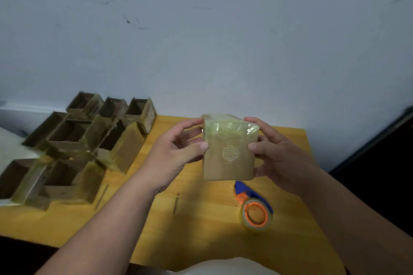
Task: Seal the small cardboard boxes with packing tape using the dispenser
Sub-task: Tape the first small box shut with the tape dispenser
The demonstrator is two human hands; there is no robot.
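Head view. Open cardboard boxes crowd the table's left side, from the far left corner down toward the near left edge; their mouths face up and sideways, interiors dark, contents not discernible; glossy tape on several walls.

Small cardboard box held above the table's middle, closed, upper part wrapped in shiny tape, a round stamp on its near face.

Left hand: fingers curled, thumb and fingertips pinching the box's left edge. Right hand: fingers curled, gripping the right edge.

Tape dispenser, blue and orange with a clear roll, lies on the table below the box, toward the right edge, untouched.
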